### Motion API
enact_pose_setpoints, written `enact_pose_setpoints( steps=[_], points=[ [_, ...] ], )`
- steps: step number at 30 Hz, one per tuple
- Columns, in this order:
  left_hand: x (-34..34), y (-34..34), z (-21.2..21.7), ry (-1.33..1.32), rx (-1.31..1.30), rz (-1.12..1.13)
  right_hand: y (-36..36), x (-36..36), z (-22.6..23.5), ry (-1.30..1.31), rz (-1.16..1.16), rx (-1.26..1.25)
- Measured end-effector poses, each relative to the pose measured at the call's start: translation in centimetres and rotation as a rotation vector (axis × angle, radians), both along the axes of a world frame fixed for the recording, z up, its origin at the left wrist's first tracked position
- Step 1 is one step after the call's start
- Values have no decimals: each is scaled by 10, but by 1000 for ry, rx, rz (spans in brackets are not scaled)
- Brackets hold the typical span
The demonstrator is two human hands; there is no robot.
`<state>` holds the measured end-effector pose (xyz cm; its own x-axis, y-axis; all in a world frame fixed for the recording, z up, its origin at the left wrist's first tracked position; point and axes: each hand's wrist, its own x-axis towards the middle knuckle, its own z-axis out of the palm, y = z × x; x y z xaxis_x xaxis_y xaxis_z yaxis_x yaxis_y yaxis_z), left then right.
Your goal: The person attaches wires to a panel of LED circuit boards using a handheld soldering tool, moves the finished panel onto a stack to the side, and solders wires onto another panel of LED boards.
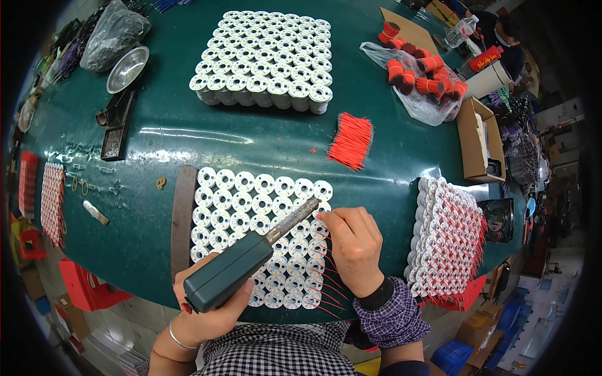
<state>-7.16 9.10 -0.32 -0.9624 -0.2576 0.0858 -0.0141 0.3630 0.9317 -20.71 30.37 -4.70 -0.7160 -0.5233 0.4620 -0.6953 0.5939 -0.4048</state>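
Note:
My left hand [216, 316] is closed around the dark green body of a soldering gun [231, 271]. Its greyish tip reaches up and right to the right-hand column of a block of round white LED boards [241, 202], which have centre holes. Beside that column, my right hand [355, 243] pinches a thin red wire [320, 217], its end close to the soldering tip. Below it, several red wires [331, 289] trail rightward from the boards in the same column. The gun and my left hand cover part of the block.
A rusty metal bar [182, 219] lies along the block's left side. Beyond are a stack of white boards [263, 53] and a red wire bundle [351, 141]. Wired boards [445, 235] stand at right, near a cardboard box [470, 141]. A black metal stand [117, 128] is at left.

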Motion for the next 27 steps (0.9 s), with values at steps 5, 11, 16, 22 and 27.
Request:
enact_pose_setpoints(
  steps=[5,11,16,22,27],
  points=[
    [-10,3,10,-21,-4,1,1,-3,3,46,-40,-33],
    [-14,7,6,-150,59,-18,6,-6,-6,-2,-26,-72],
    [-15,9,0,-182,109,-13,4,-6,-7,-10,-29,-64],
    [-19,12,3,-173,-22,-34,5,-6,-7,-11,-33,-50],
    [-19,12,4,-219,-85,-55,5,-7,-7,-18,-30,-47]
  ],
)
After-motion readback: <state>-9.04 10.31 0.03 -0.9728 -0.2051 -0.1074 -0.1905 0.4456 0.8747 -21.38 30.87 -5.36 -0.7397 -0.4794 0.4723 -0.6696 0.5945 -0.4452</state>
